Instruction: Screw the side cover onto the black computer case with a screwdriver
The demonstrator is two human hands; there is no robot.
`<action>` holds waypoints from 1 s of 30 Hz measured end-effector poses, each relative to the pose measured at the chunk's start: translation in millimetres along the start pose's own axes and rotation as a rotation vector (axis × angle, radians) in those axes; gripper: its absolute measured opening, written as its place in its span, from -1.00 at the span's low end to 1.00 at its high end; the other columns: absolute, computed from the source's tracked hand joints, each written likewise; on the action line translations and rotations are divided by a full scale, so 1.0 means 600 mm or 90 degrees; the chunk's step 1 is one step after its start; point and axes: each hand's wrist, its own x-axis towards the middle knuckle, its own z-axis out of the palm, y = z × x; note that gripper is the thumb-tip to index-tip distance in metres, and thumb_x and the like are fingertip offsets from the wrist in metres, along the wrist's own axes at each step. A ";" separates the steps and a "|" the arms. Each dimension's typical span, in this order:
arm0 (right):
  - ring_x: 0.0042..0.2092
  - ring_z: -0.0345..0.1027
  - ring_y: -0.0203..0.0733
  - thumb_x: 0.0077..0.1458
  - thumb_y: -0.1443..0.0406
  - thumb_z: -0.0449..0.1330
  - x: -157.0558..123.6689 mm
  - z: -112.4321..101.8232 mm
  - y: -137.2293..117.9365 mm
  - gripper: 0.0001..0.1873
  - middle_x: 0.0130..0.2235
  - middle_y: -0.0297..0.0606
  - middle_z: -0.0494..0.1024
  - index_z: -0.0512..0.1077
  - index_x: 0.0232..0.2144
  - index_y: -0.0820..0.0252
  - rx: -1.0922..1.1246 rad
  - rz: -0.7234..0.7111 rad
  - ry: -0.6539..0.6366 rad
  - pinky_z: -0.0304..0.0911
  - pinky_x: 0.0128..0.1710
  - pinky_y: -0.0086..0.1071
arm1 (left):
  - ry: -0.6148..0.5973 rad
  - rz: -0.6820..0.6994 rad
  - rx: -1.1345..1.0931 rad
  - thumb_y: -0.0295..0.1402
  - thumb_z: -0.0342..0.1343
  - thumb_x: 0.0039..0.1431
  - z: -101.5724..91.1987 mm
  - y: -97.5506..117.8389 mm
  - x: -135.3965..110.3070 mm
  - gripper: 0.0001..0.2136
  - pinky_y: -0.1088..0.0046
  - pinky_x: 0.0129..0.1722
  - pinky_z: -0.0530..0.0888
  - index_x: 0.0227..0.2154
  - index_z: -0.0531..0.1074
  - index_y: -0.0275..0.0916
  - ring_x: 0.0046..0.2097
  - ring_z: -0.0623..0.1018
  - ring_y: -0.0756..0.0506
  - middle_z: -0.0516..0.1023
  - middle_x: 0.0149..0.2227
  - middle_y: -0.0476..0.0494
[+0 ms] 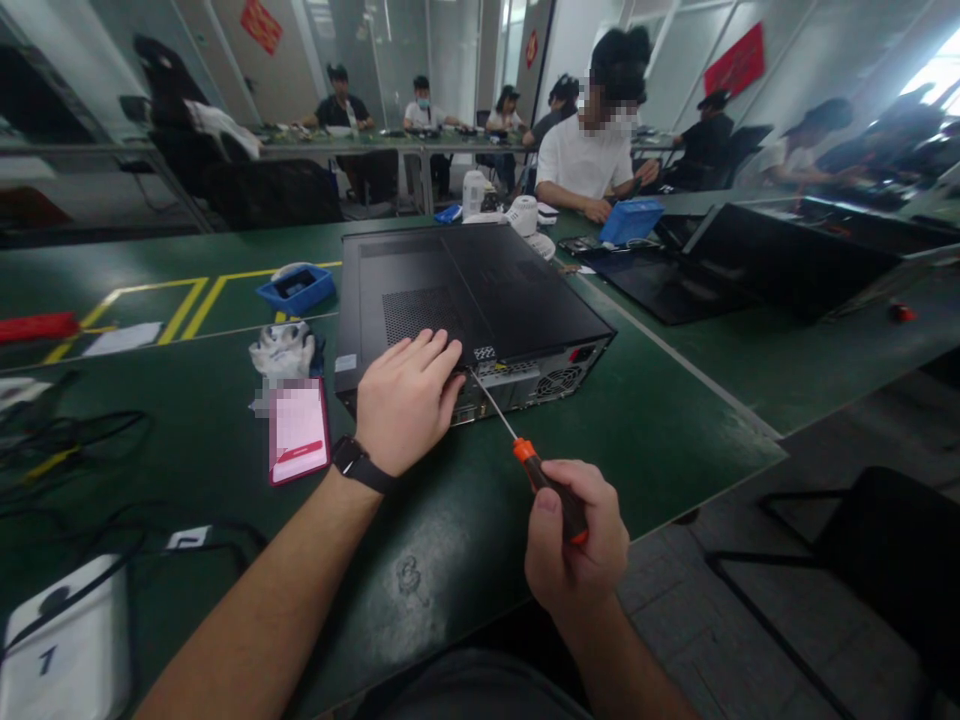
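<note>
Right hand [581, 568] grasps orange-and-black screwdriver [524, 450], tip near rear edge of black box-shaped metal computer case [491, 285], contact unclear; left hand [409, 405], unclenched, lies atop case, presumably steadying it.

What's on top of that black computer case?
The person's left hand rests at the near edge of the black computer case. A perforated vent and a small pale label also show. Whatever lies beneath the hand is covered.
</note>
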 end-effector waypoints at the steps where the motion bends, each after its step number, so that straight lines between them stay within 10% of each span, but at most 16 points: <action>1: -0.24 0.48 -0.21 0.19 0.46 0.15 0.001 0.000 0.001 -0.70 -0.23 -0.25 0.54 0.42 -0.03 0.15 0.004 0.002 -0.001 0.45 -0.26 -0.28 | -0.001 -0.001 -0.001 -0.36 0.08 0.37 0.000 0.000 0.000 -0.66 0.05 0.27 0.45 0.15 0.49 -0.27 0.26 0.53 -0.29 0.54 0.23 -0.29; 30: -0.26 0.47 -0.20 0.15 0.45 0.16 0.015 -0.010 0.021 -0.69 -0.23 -0.25 0.53 0.41 -0.05 0.15 0.083 0.005 -0.012 0.46 -0.27 -0.27 | -0.002 -0.011 0.030 -0.31 0.10 0.37 0.002 -0.001 -0.003 -0.65 0.05 0.28 0.45 0.16 0.50 -0.23 0.26 0.53 -0.26 0.54 0.24 -0.26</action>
